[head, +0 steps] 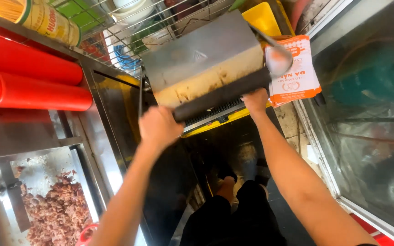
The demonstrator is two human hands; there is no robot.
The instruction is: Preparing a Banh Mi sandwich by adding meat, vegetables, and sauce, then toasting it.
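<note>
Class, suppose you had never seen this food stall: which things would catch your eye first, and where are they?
At centre, the left hand and right hand grip the black bar handle of a metal press lid. Two red squeeze bottles lie at upper left. Chopped meat fills a tray at lower left.

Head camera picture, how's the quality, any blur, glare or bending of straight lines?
In the head view, the left hand and right hand on the press's black handle are softly motion-blurred; glare washes out the metal counter edge and the glass case; the wide lens bows the red bottles and the frame edges; the floor below lies in shadow.
</note>
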